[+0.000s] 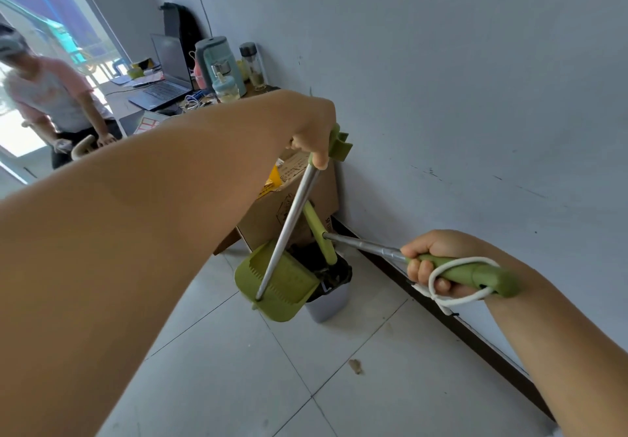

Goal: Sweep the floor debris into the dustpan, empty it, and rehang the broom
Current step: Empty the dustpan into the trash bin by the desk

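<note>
My left hand (314, 134) grips the green top of the dustpan's metal pole. The green dustpan (278, 283) hangs tilted at the pole's lower end, its mouth over a small grey bin (331, 304) lined with a black bag. My right hand (426, 266) is closed around the green broom handle (475, 275), which carries a white cord loop. The broom's metal shaft runs left to the green broom head (319, 232), which is held over the bin beside the dustpan. A small brown scrap of debris (355, 366) lies on the white tiles nearer to me.
A cardboard box (272, 212) stands right behind the bin, against the grey wall (475, 96) with its dark baseboard. A desk (119, 96) with a laptop, bottles and cables is further back. Another person (51, 96) stands at far left.
</note>
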Demonstrator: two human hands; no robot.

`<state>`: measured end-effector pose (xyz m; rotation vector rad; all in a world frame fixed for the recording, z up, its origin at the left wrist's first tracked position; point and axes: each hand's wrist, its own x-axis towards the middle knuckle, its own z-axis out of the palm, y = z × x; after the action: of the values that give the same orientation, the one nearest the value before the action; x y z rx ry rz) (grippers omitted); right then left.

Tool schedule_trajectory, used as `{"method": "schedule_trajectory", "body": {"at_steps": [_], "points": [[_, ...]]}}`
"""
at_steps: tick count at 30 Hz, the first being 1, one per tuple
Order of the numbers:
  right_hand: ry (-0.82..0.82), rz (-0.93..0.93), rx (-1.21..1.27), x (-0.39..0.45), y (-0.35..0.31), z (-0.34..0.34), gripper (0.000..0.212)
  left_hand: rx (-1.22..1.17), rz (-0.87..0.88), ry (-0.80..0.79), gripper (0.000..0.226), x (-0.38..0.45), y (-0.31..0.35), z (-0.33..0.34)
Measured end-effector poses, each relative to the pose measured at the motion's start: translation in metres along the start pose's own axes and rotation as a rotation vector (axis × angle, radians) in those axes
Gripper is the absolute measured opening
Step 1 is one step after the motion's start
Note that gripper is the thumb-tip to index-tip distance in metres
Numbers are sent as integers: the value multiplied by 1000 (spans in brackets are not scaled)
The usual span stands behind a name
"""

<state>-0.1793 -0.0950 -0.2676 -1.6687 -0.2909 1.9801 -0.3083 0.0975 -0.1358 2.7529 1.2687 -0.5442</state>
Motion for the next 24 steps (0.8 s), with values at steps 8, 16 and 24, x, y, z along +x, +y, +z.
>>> {"method": "schedule_trajectory", "body": {"at_steps": [8,16,24], "points": [[55,-41,-6,-3,1,14,38,-59,-2,26,29,-31,-18,-6],[126,-128,46,-18,10,41,41,-152,68,-9,27,-68,-31,8],[218,-218,63,-25,25,77,26,-257,114,-46,28,-117,-72,45]]}}
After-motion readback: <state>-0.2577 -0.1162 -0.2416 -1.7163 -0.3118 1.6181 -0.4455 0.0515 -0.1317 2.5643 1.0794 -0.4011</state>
